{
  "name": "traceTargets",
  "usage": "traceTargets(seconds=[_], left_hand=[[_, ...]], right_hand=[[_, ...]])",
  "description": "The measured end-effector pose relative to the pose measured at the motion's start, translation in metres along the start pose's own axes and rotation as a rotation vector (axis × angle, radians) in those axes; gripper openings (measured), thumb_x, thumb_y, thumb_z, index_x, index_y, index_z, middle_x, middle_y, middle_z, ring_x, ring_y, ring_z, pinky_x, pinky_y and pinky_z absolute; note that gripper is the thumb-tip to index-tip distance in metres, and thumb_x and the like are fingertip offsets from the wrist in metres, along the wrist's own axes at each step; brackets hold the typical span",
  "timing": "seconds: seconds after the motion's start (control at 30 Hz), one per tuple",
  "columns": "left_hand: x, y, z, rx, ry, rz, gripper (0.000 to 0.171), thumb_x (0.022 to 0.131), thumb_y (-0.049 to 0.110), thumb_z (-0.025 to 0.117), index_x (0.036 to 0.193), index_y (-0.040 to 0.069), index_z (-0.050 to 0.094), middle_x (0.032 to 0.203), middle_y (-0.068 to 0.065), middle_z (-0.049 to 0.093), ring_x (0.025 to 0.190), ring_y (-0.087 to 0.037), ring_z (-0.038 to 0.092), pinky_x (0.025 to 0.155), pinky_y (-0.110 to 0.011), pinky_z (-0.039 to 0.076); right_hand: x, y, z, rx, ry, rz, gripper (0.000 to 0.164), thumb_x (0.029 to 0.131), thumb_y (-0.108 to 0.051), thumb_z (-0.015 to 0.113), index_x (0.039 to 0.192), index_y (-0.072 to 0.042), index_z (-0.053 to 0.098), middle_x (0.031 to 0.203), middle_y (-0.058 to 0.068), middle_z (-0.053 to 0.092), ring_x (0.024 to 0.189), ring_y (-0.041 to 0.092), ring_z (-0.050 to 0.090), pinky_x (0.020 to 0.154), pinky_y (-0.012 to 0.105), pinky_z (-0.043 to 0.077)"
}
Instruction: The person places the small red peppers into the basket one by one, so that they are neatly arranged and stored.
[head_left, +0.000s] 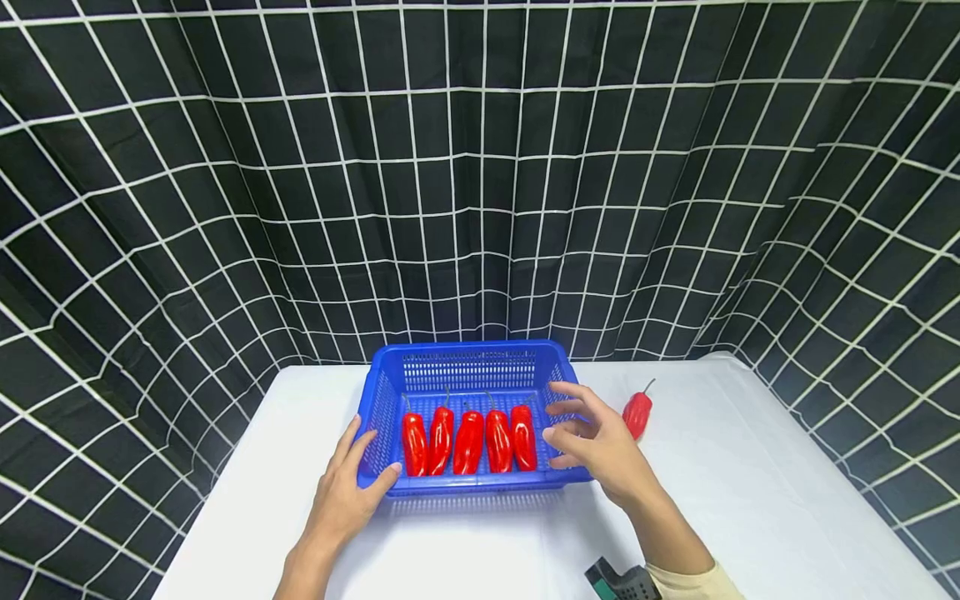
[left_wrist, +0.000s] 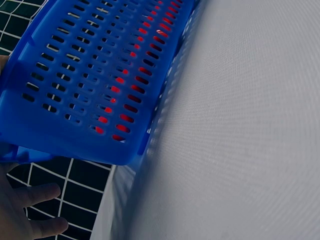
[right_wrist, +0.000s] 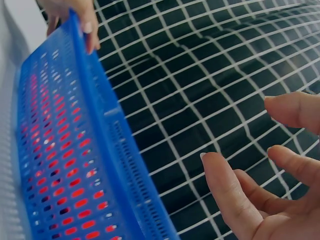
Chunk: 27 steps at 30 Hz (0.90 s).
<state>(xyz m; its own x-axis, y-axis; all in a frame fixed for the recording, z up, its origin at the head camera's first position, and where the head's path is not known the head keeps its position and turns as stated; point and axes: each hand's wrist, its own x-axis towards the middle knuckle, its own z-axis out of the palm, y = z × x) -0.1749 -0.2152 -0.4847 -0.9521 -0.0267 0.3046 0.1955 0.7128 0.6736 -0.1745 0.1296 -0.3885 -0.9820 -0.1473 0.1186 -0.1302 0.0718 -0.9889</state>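
Observation:
Several red chili peppers lie side by side in a blue plastic basket, stems toward the back. My left hand is at the basket's front left corner. Its thumb touches the rim, and its other fingers spread along the left side. Over the basket's right end, my right hand hovers with spread, loosely bent fingers and nothing between them. In the right wrist view, this same hand appears apart from the basket wall. One more red chili pepper lies on the table, right of the basket.
A white cloth covers the table. Black curtains with a white grid stand behind and at both sides. A dark device sits at the right wrist, beside a pale sleeve.

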Motion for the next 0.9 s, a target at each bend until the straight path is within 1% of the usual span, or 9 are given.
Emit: traceTargets(seconds=[0.17, 0.47, 0.73, 0.9], left_hand=[[-0.001, -0.001, 0.001, -0.003, -0.002, -0.005, 0.070, 0.086, 0.046, 0.068, 0.141, 0.007, 0.048, 0.158, -0.008, 0.021, 0.137, -0.043, 0.028, 0.100, -0.066, 0.028], [0.001, -0.001, 0.000, -0.010, 0.016, 0.016, 0.069, 0.086, 0.046, 0.068, 0.140, 0.008, 0.049, 0.157, -0.009, 0.022, 0.136, -0.043, 0.029, 0.100, -0.065, 0.029], [0.001, -0.001, 0.000, -0.004, 0.010, 0.017, 0.069, 0.087, 0.048, 0.067, 0.140, 0.008, 0.049, 0.157, -0.009, 0.022, 0.136, -0.044, 0.029, 0.100, -0.067, 0.028], [0.000, -0.002, 0.000, -0.009, 0.004, 0.014, 0.069, 0.087, 0.047, 0.067, 0.140, 0.007, 0.049, 0.157, -0.010, 0.022, 0.136, -0.044, 0.028, 0.100, -0.066, 0.028]], right_hand=[[-0.013, -0.006, -0.003, 0.039, -0.003, -0.054, 0.061, 0.084, -0.002, 0.072, 0.139, -0.012, 0.047, 0.122, 0.023, 0.051, 0.099, 0.039, 0.059, 0.065, 0.050, 0.056], [-0.031, -0.019, -0.010, 0.033, 0.018, -0.145, 0.060, 0.085, 0.002, 0.070, 0.139, -0.008, 0.046, 0.121, 0.025, 0.049, 0.099, 0.038, 0.058, 0.063, 0.049, 0.057], [-0.039, -0.022, -0.018, 0.052, 0.024, -0.179, 0.060, 0.086, 0.007, 0.067, 0.140, -0.004, 0.043, 0.119, 0.026, 0.049, 0.098, 0.037, 0.059, 0.062, 0.052, 0.056], [-0.041, -0.019, -0.024, 0.045, 0.040, -0.196, 0.060, 0.087, 0.007, 0.066, 0.141, -0.005, 0.043, 0.118, 0.027, 0.049, 0.096, 0.032, 0.062, 0.061, 0.051, 0.056]])
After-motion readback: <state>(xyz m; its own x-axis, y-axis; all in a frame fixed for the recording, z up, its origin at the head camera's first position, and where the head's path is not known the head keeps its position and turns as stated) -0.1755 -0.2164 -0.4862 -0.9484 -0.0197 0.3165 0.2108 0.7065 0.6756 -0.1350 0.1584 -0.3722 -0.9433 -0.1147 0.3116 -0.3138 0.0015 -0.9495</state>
